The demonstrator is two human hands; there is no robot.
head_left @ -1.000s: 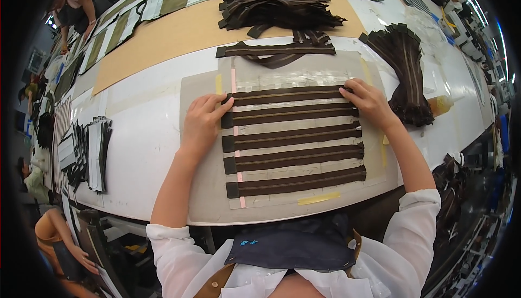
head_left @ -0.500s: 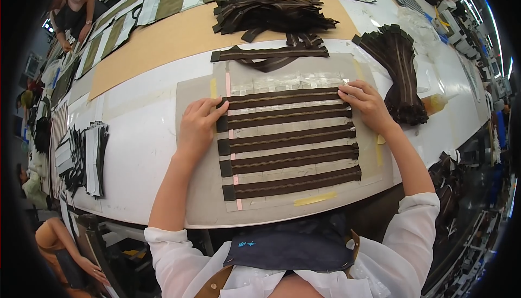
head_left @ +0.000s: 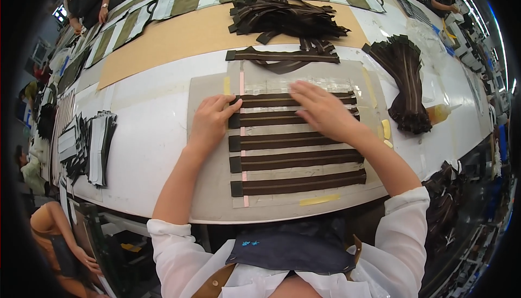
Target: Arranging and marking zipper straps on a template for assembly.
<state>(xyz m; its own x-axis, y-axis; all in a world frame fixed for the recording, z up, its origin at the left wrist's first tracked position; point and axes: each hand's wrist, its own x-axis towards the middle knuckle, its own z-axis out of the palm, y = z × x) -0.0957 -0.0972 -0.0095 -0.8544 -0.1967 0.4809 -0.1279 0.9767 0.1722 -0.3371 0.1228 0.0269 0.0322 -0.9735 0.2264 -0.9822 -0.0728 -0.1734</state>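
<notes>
Several dark brown zippers (head_left: pixel 302 160) with brass-coloured teeth lie in level rows on a grey board (head_left: pixel 209 200). Their square dark end tabs line up along a pink strip (head_left: pixel 244 176) at the left. My left hand (head_left: pixel 210 120) grips the tab end of the farthest zipper (head_left: pixel 266 101) between thumb and fingers. My right hand (head_left: pixel 325 111), slightly blurred, lies over the middle of that zipper with its fingers stretched out. It covers part of the two farthest rows.
Loose zippers (head_left: pixel 293 56) lie beyond the board, with a heap of more (head_left: pixel 287 18) behind. A zipper bundle (head_left: pixel 404 84) and a bottle of amber liquid (head_left: pixel 438 113) stand right. Stacked black-and-white pieces (head_left: pixel 99 149) lie left. Co-workers are at far left and far right.
My right hand has moved left from the right end of the farthest zipper to its middle, fingers now stretched out. The left hand stays at the tab end. The whole view has shifted slightly.
</notes>
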